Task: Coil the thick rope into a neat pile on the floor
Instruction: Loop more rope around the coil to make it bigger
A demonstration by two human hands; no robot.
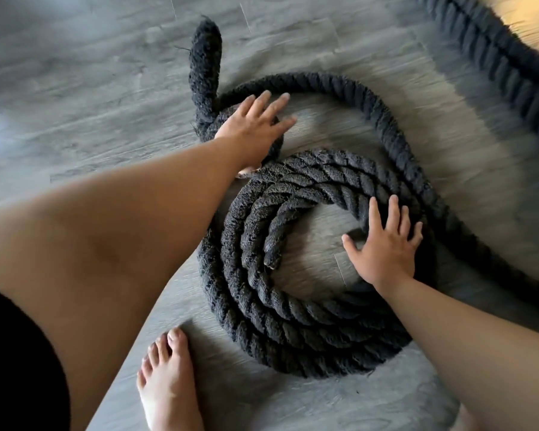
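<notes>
A thick black twisted rope [262,309] lies on the grey wood floor [75,88] in a flat coil of about three turns. Its inner end [271,259] sits inside the ring. From the coil a loose loop [386,119] swings out to the upper right and back to the left. A rope section [206,57] sticks up and away at the top left. My left hand [255,129] rests on the rope where that loop bends, fingers straight. My right hand [386,247] presses flat on the coil's right side, fingers spread.
More of the same rope [495,57] runs across the top right corner, blurred. My bare foot [165,384] stands just left of the coil's near edge, and my bent leg [91,259] fills the lower left.
</notes>
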